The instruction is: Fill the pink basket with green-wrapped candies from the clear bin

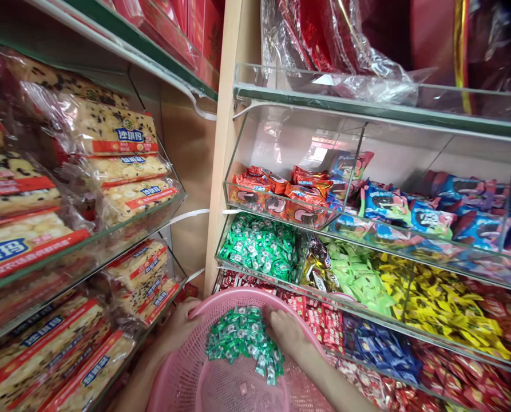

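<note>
A pink mesh plastic basket (242,293) is tilted in front of the lower shelves. My left hand (185,321) is closed on its left rim. A heap of green-wrapped candies (240,337) lies inside the basket, toward its far side. My right hand (284,331) reaches into the basket at the right edge of this heap, its fingers curled against the candies; the fingertips are partly hidden. Just beyond the basket, a glass compartment holds more green-wrapped candies (259,246).
Bagged sachima pastries (118,129) fill the left shelves. Red snack packs (302,189) and blue snack packs (386,203) sit above the candy bins. Yellow candies (444,303) and blue candies (379,346) are to the right. A wooden post (225,114) divides the shelves, which have glass edges.
</note>
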The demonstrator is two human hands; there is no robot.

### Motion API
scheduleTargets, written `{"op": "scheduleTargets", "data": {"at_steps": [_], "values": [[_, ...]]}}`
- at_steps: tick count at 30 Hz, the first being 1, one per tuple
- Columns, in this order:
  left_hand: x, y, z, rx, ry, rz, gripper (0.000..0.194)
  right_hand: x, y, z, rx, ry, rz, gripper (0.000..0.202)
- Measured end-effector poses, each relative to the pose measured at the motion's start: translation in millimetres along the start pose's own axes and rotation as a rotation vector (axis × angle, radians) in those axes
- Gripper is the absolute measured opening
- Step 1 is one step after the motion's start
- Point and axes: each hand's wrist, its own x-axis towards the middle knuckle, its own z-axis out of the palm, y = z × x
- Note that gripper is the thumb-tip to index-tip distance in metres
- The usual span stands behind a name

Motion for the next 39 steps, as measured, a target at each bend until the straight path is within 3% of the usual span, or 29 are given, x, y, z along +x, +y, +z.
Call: {"op": "scheduleTargets", "data": {"at_steps": [4, 7, 14, 17, 19, 22, 24, 31, 39], "values": [[0.5, -1.0, -0.5, 0.003, 0.017, 0.008, 0.021, 0.1, 0.6, -1.1, -0.003, 0.000, -0.001, 0.028], [1.0, 0.6, -0.9, 0.001, 0.025, 0.014, 0.020, -6.0, -1.5, -13.5, 0.000, 0.006, -0.007, 0.023], [1.2, 0.8, -0.6, -0.025, 0.030, -0.021, 0.020, -28.7, -18.3, -90.7, 0.110, 0.195, -0.101, 0.017], [1.1, 0.6, -0.8, -0.021, 0.038, -0.018, 0.021, -20.8, -17.3, -119.9, 0.152, 0.298, -0.083, 0.020], [0.6, 3.1, -1.0, -0.019, 0.043, -0.023, 0.021, -8.8, -13.7, -131.0, 0.122, 0.379, 0.011, 0.020], [-0.7, 7.5, -1.3, -0.029, 0.052, -0.041, 0.020, 11.2, -10.8, -136.9, 0.008, 0.444, 0.181, 0.020], [-1.1, 8.0, -1.5, -0.032, 0.055, -0.043, 0.020, 22.1, -12.6, -137.1, -0.044, 0.440, 0.221, 0.021], [2.4, -4.0, -1.8, 0.015, 0.040, 0.008, 0.022, 44.2, -17.5, -135.5, -0.080, 0.415, 0.217, 0.022], [1.2, -2.2, -0.7, 0.014, 0.034, 0.015, 0.021, 44.3, -14.5, -131.3, -0.044, 0.424, 0.196, 0.024]]}}
